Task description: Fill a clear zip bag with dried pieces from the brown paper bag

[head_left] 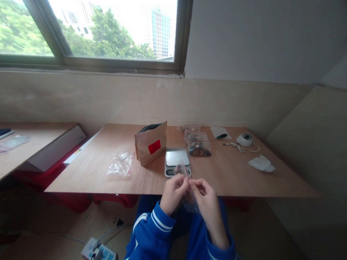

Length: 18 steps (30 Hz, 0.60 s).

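Observation:
Both of my hands pinch the top edge of a clear plastic zip bag (pixel 181 167) just in front of the table's near edge. My left hand (pixel 174 192) is closed on its left part, and my right hand (pixel 205 196) is closed on it close by, fingertips almost meeting. What lies inside the bag is mostly hidden by my hands. Just beyond it sits a small digital kitchen scale (pixel 177 157) with a bare silver plate; the bag overlaps its display. Left of the scale stands an open brown paper pouch (pixel 145 149) with a red label.
Several filled zip bags (pixel 200 148) lie behind the scale. An empty zip bag (pixel 120 165) is at left. To the right are a screwdriver (pixel 221 136) on white paper, a dome camera (pixel 245 140) with its cable, and a crumpled tissue (pixel 261 163). A power strip (pixel 98 253) lies on the floor.

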Motion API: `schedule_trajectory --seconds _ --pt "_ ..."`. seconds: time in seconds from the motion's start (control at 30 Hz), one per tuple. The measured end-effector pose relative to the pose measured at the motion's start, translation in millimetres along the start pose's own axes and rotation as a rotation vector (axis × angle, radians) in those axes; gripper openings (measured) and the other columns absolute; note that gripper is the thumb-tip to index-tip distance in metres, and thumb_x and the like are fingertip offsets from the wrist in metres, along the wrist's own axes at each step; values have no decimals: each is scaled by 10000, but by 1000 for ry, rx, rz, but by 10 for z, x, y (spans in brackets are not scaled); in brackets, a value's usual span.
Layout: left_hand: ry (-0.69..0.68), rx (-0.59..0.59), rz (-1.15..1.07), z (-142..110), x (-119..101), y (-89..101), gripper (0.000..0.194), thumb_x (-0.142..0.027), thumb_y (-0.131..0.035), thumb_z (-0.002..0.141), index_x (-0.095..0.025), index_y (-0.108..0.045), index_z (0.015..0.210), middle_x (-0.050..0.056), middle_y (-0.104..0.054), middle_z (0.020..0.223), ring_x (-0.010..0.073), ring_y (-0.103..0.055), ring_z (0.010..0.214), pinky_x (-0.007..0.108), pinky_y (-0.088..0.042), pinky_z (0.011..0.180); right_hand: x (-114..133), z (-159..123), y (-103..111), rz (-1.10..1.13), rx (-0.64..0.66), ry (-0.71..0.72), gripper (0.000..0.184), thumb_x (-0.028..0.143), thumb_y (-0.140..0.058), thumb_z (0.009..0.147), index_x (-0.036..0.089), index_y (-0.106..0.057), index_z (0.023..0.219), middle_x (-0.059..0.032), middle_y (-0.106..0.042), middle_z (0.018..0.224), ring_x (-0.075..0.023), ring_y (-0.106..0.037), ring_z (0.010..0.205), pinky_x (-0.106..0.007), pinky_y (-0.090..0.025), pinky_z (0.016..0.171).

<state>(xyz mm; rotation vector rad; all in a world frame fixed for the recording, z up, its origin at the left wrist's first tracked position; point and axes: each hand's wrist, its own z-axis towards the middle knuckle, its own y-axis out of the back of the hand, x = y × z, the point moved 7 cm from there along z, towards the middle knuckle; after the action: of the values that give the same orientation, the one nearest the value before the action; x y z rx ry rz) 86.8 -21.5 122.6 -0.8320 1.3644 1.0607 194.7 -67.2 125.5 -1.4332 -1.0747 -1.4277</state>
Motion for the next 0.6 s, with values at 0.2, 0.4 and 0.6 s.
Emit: schedule_trajectory --seconds 0.2,0.4,0.6 --pt "115 2 -129 -26 83 -31 418 -549 -464 838 -168 -490 669 -24 -502 592 96 -514 483 192 -368 419 18 -25 -33 7 11 39 343 506 -612 804 163 -627 815 -66 -697 751 -198 -657 667 -282 -522 611" --pt "122 4 -22 -23 99 116 415 -565 -429 867 -183 -484 716 -29 -507 565 110 -540 472 187 -352 380 46 63 -186 8 116 -11 325 482 -649 773 157 -645 798 -67 -698 716 -210 -666 639 -299 -536 592" --pt "28 -4 51 -12 92 480 369 -514 -387 904 -195 -459 733 -27 -511 577 114 -534 510 203 -395 443 80 240 -581 74 177 2 296 438 -665 754 181 -551 663 -16 -637 580 -171 -627 546 -267 -509 538"
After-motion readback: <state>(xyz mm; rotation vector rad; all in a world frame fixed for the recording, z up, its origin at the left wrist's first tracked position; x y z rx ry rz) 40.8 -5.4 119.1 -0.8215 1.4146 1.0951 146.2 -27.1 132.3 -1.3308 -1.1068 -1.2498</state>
